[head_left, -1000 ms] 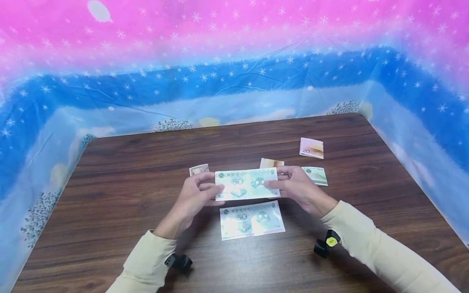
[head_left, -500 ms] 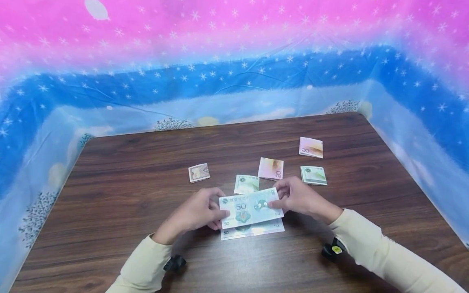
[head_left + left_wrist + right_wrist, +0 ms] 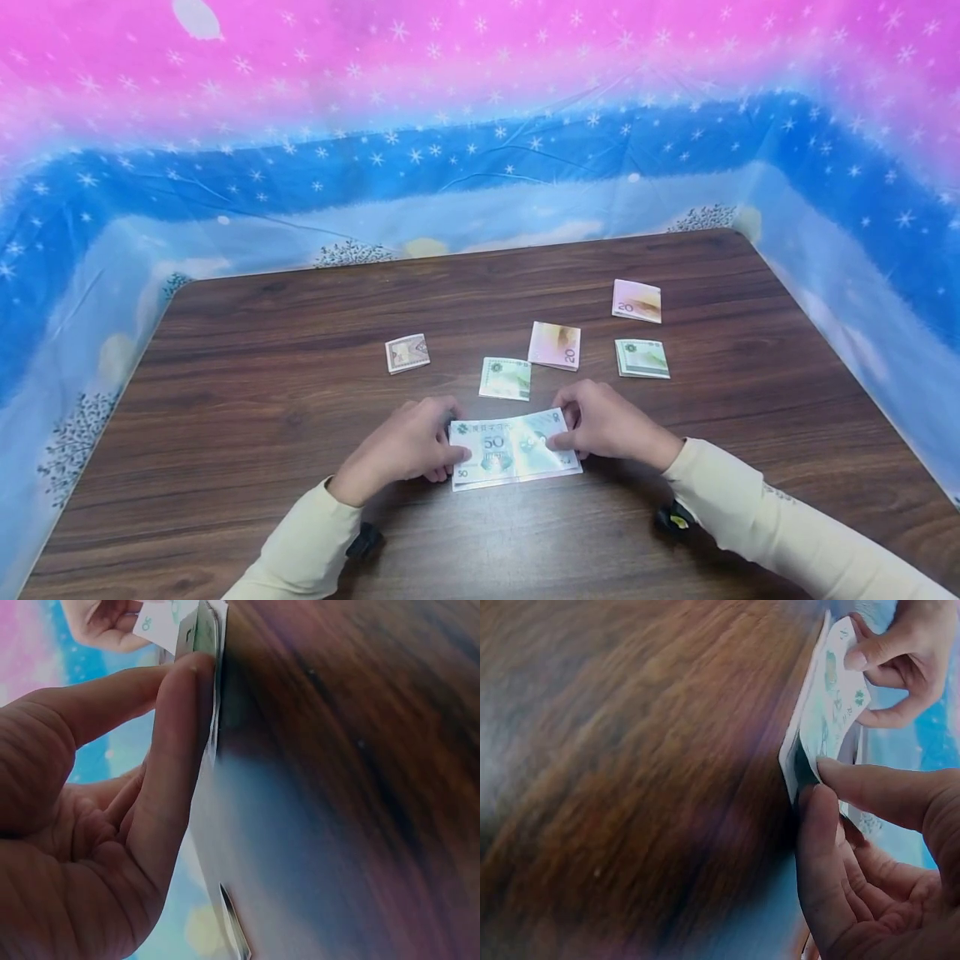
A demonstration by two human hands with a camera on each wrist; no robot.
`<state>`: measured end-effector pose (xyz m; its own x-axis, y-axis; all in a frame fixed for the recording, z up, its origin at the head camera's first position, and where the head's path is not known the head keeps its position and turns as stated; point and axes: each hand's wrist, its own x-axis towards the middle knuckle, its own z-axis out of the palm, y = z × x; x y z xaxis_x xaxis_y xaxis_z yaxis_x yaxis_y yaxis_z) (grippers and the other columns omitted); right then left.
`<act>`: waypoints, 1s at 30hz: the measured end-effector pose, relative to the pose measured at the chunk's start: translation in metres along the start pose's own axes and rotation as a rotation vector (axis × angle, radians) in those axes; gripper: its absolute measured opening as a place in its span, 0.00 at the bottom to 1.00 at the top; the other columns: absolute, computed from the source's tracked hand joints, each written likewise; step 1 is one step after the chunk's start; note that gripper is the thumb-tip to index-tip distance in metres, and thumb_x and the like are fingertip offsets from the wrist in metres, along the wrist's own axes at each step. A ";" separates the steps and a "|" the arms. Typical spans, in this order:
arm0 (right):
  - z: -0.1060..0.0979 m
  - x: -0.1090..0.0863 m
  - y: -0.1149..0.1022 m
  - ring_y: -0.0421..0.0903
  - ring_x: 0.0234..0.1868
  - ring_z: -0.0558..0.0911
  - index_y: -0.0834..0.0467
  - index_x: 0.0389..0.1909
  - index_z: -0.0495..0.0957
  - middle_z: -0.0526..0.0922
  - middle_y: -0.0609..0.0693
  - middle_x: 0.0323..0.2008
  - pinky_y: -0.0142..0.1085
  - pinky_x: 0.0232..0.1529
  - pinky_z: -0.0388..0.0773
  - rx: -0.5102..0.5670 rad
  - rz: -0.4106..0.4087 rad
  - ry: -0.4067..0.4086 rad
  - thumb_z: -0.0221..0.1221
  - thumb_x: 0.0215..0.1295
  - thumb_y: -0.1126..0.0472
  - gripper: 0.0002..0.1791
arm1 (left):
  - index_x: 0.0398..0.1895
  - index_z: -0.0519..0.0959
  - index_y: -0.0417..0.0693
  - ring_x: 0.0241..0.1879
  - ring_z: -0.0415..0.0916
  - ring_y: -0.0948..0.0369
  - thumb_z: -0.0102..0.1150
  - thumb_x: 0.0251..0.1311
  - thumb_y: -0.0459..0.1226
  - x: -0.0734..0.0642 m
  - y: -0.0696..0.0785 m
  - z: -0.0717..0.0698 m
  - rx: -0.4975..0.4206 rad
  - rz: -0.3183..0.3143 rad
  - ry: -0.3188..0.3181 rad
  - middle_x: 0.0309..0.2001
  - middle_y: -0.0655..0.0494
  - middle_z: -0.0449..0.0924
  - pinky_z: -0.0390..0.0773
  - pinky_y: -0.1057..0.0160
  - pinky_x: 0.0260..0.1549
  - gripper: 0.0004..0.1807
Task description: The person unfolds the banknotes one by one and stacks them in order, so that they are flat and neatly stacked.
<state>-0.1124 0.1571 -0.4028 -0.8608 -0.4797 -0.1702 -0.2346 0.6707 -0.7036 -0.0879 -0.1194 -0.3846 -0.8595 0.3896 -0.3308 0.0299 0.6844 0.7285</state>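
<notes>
Both hands hold a green play 50 banknote (image 3: 491, 446) close over the table, at its short ends. My left hand (image 3: 408, 442) pinches the left end, thumb on the printed face and fingers beneath. At the right end my right hand (image 3: 611, 425) pinches it the same way. Under this note lies a second green 50 banknote (image 3: 517, 478), nearly all covered, with only its lower edge showing. In the right wrist view the held banknote (image 3: 829, 712) bows slightly above the paper below it.
Folded notes lie beyond the hands on the wooden table (image 3: 262, 400): a brown one (image 3: 407, 353), a green one (image 3: 505, 378), a pink 20 (image 3: 555, 345), another pink 20 (image 3: 637, 301) and another green one (image 3: 642, 358). A patterned cloth (image 3: 450, 167) hangs behind.
Both hands have brought the held 50 banknote down and toward the person, from above the table onto the other 50 note. The folded notes behind have come into view.
</notes>
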 end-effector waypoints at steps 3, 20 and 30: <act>0.000 0.000 -0.001 0.36 0.19 0.74 0.59 0.34 0.80 0.74 0.41 0.18 0.31 0.23 0.72 -0.102 -0.004 0.039 0.78 0.49 0.61 0.16 | 0.52 0.76 0.37 0.15 0.79 0.60 0.72 0.57 0.30 0.001 0.001 0.002 0.033 -0.013 0.027 0.18 0.56 0.80 0.82 0.63 0.14 0.21; -0.018 0.008 0.003 0.39 0.21 0.73 0.59 0.35 0.79 0.77 0.43 0.21 0.33 0.24 0.72 -0.182 -0.019 0.153 0.76 0.55 0.55 0.17 | 0.53 0.78 0.39 0.17 0.79 0.61 0.69 0.62 0.35 0.002 -0.002 -0.007 0.019 0.034 0.092 0.20 0.57 0.81 0.81 0.63 0.18 0.18; -0.046 0.045 0.019 0.47 0.33 0.81 0.63 0.37 0.84 0.85 0.51 0.30 0.45 0.37 0.79 -0.245 0.038 0.293 0.70 0.60 0.65 0.08 | 0.56 0.76 0.33 0.25 0.85 0.52 0.64 0.67 0.32 0.006 -0.011 -0.020 -0.221 0.083 0.133 0.28 0.47 0.85 0.88 0.57 0.26 0.17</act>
<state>-0.1763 0.1743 -0.3924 -0.9552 -0.2937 0.0361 -0.2705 0.8171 -0.5091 -0.1040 -0.1368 -0.3825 -0.9188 0.3444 -0.1928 0.0041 0.4967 0.8679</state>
